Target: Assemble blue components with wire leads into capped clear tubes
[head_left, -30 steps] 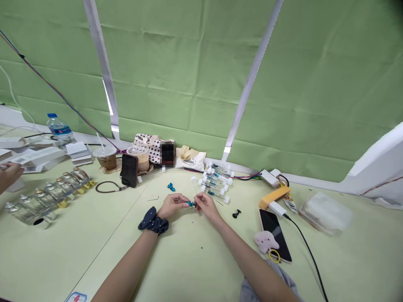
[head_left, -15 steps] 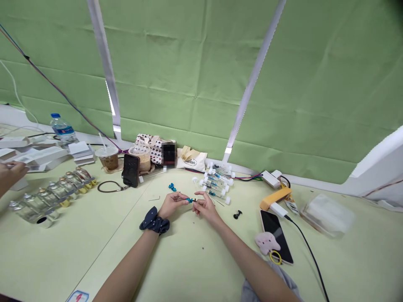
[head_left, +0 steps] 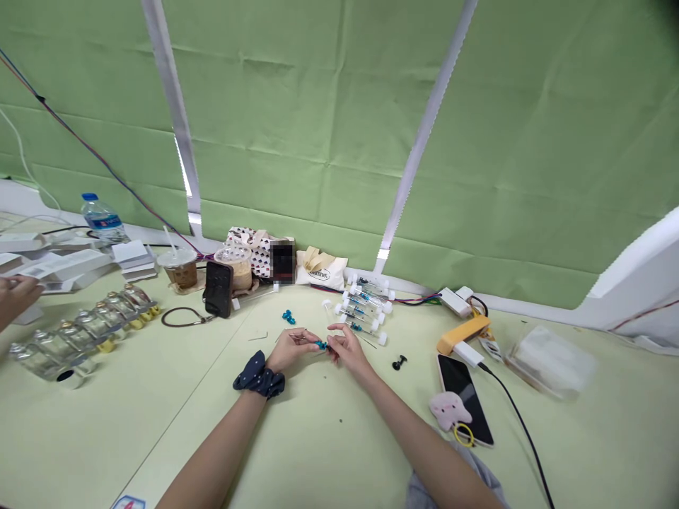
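Observation:
My left hand (head_left: pixel 291 348) is closed, its fingers and thumb pinching a small blue part (head_left: pixel 321 345) above the table. Opposite it, my right hand (head_left: pixel 344 345) pinches the far end of the same part, where something dark shows; its index finger is raised. Fingers hide most of this piece. Behind my left hand lie several loose blue pieces (head_left: pixel 288 317), with a thin L-shaped hex key (head_left: pixel 258 336) to their left. Clear tubes with white caps (head_left: pixel 366 300) and blue parts inside are stacked beyond my right hand. A small black part (head_left: pixel 399 363) rests to its right.
At left, another person's hand (head_left: pixel 18 293) is near white boxes (head_left: pixel 68 268). A row of glass bottles (head_left: pixel 85 325), drink cups (head_left: pixel 180 268) and a phone (head_left: pixel 218 288) stand nearby. On the right are another phone (head_left: pixel 467 403), a cable and a clear plastic box (head_left: pixel 552 360).
Both hands stay together on the blue part, which has dropped slightly and tilted, with its dark end now more hidden by my right fingers. The view has shifted a little.

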A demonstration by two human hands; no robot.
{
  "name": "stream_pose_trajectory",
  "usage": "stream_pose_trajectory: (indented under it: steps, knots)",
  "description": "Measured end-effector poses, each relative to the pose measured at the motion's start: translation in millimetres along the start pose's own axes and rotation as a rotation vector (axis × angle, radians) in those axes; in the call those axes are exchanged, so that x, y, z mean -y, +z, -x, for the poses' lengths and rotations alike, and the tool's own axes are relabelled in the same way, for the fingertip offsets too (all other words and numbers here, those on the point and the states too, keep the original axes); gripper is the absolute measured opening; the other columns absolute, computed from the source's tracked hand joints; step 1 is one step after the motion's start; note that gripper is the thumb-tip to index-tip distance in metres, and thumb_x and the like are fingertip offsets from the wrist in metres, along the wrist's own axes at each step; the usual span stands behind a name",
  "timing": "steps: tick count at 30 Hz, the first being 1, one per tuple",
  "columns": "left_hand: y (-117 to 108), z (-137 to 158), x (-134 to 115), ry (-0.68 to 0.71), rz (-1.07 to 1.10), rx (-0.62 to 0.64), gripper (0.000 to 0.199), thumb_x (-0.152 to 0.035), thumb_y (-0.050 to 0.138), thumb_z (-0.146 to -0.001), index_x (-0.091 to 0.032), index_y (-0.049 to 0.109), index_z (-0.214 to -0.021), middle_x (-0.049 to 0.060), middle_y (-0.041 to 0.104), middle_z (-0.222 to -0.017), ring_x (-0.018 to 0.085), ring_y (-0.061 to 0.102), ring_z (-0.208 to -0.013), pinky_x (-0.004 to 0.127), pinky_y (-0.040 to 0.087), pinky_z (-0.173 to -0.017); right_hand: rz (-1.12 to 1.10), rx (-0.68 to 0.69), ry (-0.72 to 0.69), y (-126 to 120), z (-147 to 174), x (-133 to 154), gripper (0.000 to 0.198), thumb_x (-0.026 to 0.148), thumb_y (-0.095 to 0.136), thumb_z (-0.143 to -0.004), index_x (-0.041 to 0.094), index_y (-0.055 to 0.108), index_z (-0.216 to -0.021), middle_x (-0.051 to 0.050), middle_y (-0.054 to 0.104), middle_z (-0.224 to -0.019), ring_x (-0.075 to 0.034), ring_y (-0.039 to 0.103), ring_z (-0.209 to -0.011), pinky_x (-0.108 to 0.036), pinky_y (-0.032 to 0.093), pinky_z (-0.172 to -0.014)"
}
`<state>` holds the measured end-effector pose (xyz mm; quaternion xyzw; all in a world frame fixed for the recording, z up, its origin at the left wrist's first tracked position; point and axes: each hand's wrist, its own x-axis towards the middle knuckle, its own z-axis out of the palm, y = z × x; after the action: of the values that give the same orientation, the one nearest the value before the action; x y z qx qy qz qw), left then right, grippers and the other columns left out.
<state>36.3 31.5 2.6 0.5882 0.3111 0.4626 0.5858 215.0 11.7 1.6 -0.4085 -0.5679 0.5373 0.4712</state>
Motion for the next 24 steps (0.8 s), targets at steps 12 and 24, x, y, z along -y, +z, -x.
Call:
stream_pose_trajectory:
  steps: [12,24]
  knots:
    - [-0.7,0.1,1.2,-0.026,0.053,0.005,0.020,-0.020,0.077,-0.059,-0.009,0.067,-0.072,0.010,0.070,-0.082,0.020,0.065,-0.077,0.033,0.049,-0.076,0.003,0.003,0.018,-1.1,-2.2,-0.1,0.037,0.048,0.053,-0.077,0.020,0.043,-0.099,0.006,0.055,-0.056,-0.006,0.042,-0.038,-0.017,0.030,-0.037]
    - [-1.6,-2.2,2.0,0.011,0.004,-0.044,0.018,-0.021,0.076,-0.061,-0.010,0.068,-0.072,0.009,0.070,-0.081,0.019,0.064,-0.075,0.032,0.048,-0.076,-0.005,0.078,0.008,-0.5,3.3,6.2,0.038,0.043,0.056,-0.076,0.021,0.042,-0.103,0.006,0.056,-0.057,-0.006,0.041,-0.040,-0.017,0.030,-0.038]
